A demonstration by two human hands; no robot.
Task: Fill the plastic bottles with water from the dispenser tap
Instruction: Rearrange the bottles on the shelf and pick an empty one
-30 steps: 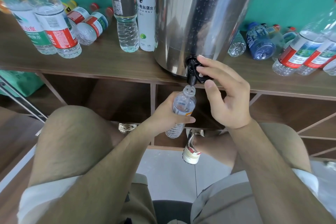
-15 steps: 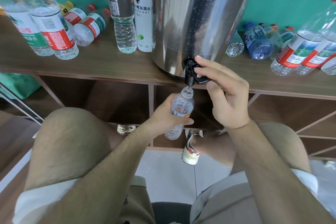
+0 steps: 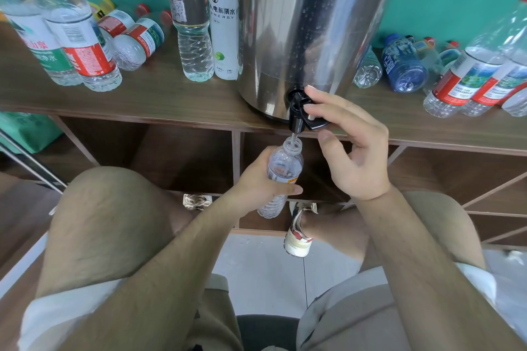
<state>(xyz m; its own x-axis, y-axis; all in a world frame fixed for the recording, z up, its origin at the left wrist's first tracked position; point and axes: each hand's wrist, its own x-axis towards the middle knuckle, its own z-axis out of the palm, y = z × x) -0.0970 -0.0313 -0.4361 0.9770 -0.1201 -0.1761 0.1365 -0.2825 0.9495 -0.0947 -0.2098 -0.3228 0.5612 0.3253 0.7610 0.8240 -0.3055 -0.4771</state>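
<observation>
A steel water dispenser [image 3: 308,23] stands on the wooden shelf [image 3: 159,100], its black tap [image 3: 299,114] hanging over the shelf's front edge. My left hand [image 3: 256,182] grips a small clear plastic bottle [image 3: 282,171], uncapped and tilted, with its mouth right under the spout. A thin stream of water runs into it. My right hand [image 3: 350,148] has its fingers curled over the tap's lever, thumb below it.
Several bottles stand or lie on the shelf, left [image 3: 85,45] and right [image 3: 462,82] of the dispenser; two tall ones [image 3: 191,20] stand beside it. Open cubbies lie beneath the shelf. My knees and a shoe [image 3: 299,234] are below.
The view has shifted slightly. Both hands keep their holds, and water now runs from the spout into the bottle.
</observation>
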